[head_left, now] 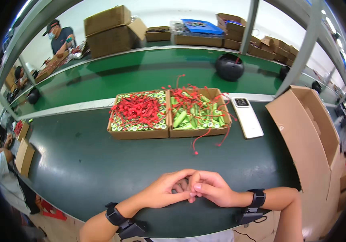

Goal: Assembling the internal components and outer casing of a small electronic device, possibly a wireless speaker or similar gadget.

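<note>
My left hand (168,189) and my right hand (213,188) meet over the near part of the dark green worktop (112,165). The fingers of both are curled and touch at the tips, the left thumb reaching across to the right fingers. No object shows between them. Beyond them stand two open cardboard boxes side by side. The left box (140,134) holds rows of green cylindrical cells with a heap of red-tipped wire leads on top. In the right box (199,132), green cells lie loosely with red leads, some hanging over its front edge.
A white phone (246,119) lies right of the boxes. At the right edge stands a large open carton (306,137). Behind runs a green conveyor belt (148,72) with a black round object (229,67). Metal posts frame the bench. A person (62,38) works at far left.
</note>
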The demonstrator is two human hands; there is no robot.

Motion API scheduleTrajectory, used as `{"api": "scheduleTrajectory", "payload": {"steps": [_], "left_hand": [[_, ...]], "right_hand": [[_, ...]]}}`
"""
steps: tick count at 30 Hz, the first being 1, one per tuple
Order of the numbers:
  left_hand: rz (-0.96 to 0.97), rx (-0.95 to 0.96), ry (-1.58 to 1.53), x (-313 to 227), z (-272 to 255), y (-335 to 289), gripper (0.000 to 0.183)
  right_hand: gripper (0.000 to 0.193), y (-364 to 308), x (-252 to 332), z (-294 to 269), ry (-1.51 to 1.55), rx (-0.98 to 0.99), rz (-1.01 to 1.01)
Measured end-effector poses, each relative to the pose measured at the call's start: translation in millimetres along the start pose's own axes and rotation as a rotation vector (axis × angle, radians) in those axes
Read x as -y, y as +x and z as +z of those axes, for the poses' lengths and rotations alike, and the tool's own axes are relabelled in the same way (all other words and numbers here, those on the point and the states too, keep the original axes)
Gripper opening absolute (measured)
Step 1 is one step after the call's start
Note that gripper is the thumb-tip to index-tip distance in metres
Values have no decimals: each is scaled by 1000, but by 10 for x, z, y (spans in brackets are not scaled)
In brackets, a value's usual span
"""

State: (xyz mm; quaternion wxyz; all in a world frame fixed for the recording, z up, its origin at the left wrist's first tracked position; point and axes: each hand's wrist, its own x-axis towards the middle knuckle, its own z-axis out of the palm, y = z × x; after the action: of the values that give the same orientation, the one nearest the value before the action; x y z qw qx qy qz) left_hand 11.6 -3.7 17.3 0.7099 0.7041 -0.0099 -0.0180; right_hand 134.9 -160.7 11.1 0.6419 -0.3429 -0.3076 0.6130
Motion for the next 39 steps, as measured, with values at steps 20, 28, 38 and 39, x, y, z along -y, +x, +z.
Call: {"api": "scheduleTrajectory", "payload": {"steps": [20,28,38,39], "left_hand": [[147,44,18,89,-34,19,33],[195,41,29,131,2,63,26],[186,59,-33,152,-33,112,21],[180,66,-31,140,-31,111,23]], "right_hand": [[18,63,26,-79,-196,46,69],[14,74,-4,-72,-195,24,-27],[16,117,34,28,-298,-12,-33],[16,123,34,32,-296,-6,-34]]}}
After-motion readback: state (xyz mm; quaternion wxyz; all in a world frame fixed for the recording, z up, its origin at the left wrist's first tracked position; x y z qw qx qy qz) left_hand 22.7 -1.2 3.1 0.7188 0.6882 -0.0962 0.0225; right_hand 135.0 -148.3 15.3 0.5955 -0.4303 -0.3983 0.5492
